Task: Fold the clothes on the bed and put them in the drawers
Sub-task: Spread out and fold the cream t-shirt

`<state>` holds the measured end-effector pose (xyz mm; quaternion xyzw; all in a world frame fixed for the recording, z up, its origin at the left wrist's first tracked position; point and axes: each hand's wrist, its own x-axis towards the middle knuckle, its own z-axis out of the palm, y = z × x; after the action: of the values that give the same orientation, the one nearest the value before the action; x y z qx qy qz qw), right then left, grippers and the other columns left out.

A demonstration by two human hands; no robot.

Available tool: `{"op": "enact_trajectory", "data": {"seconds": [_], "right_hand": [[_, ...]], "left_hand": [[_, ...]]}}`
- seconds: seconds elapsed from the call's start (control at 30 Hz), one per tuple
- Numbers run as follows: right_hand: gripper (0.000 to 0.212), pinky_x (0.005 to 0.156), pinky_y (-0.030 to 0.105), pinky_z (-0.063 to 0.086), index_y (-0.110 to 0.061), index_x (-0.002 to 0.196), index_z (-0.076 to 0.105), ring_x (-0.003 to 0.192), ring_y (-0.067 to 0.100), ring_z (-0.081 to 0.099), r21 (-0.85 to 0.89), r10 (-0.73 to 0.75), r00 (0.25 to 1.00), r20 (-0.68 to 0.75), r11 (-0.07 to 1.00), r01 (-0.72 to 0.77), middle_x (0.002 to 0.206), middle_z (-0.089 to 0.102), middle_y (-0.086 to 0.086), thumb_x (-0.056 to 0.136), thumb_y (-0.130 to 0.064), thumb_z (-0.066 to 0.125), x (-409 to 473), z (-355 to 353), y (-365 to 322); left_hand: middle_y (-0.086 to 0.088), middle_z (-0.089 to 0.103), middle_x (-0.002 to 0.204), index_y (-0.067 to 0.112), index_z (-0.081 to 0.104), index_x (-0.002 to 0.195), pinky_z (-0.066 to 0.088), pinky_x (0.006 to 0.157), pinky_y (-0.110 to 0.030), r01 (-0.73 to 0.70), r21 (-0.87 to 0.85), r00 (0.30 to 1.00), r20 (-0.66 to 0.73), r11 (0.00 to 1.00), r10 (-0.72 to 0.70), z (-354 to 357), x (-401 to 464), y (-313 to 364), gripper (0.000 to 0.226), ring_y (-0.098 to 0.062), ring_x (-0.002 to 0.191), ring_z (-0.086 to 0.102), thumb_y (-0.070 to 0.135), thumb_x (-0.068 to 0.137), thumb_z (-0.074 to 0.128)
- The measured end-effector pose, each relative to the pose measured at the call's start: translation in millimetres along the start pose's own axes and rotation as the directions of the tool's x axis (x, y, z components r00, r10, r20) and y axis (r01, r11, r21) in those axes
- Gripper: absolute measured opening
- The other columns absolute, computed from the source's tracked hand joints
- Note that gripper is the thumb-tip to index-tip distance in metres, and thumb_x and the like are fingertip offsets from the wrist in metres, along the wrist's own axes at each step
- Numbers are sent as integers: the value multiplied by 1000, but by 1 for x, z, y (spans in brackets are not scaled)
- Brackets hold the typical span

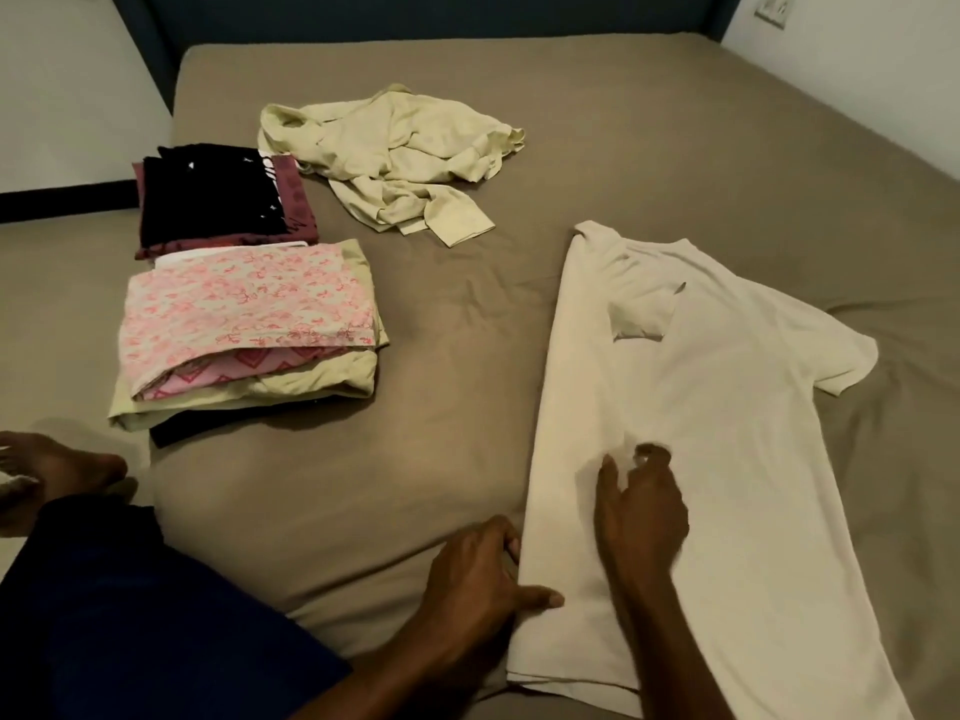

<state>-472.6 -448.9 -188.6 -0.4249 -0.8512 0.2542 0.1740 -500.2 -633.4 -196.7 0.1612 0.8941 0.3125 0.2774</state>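
A cream T-shirt [717, 407] lies flat on the bed [467, 330] near its front right edge, its left side already folded inward. The left hand [478, 574] grasps the folded edge near the hem, thumb on top of the cloth. The right hand [639, 506] is blurred over the middle; whether it pinches cloth, I cannot tell. To fold well, smooth the panel flat before bringing the other sleeve [841, 361] across. Folded piles [249, 324] sit near the left edge; a crumpled shirt [395, 153] waits towards the head of the bed.

Dark blue headboard [415, 18], white wall [62, 85], wall switch plate [775, 9]
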Motion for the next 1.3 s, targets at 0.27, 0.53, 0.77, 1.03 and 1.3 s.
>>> {"op": "enact_trajectory", "data": {"seconds": [0.27, 0.53, 0.77, 1.03, 1.3], "right_hand": [[37, 78, 41, 52, -13, 139, 42, 94, 36, 68, -146, 131, 986, 104, 983, -115, 116, 69, 12, 105, -27, 48, -75, -19, 14], [35, 67, 36, 39, -16, 141, 37, 87, 34, 70, -335, 157, 985, 77, 934, -122, 107, 73, 8, 110, -30, 35, -105, -26, 22], [32, 66, 36, 42, -16, 136, 41, 82, 33, 68, -351, 187, 981, 57, 924, -156, 94, 71, 11, 109, -33, 41, -100, -31, 28], [22, 52, 35, 41, 2, 107, 62, 66, 38, 58, -484, -76, 988, -134, 875, 2, 82, 59, 18, 89, -10, 61, -109, -8, 48], [26, 75, 42, 53, -13, 116, 60, 93, 31, 65, -170, -54, 981, -185, 985, 22, 103, 67, 8, 98, -31, 60, -26, -14, 34]], "left_hand": [[11, 77, 84, 22, 80, 98, 60, 71, -27, -52, -138, 949, 303, 989, 92, -5, -16, -8, 56, 0, 71, 70, 45, 51, 99], [-16, 76, 73, -5, 75, 87, 58, 57, -30, 172, -351, 852, 522, 920, 40, -22, -24, -16, 38, -21, 58, 71, 12, 62, 99], [-22, 76, 80, -7, 74, 88, 62, 63, -34, 250, -462, 830, 555, 851, 58, -26, -27, -27, 43, -29, 65, 72, 12, 59, 100], [-9, 70, 55, 0, 67, 63, 63, 58, -38, 34, -237, 938, 343, 971, 51, -15, -35, -24, 56, -22, 52, 72, 48, 64, 95], [9, 62, 75, 26, 58, 86, 50, 65, -36, -393, 71, 883, -249, 917, 398, -9, 1, -21, 25, -12, 67, 58, 51, 91, 60]]}}
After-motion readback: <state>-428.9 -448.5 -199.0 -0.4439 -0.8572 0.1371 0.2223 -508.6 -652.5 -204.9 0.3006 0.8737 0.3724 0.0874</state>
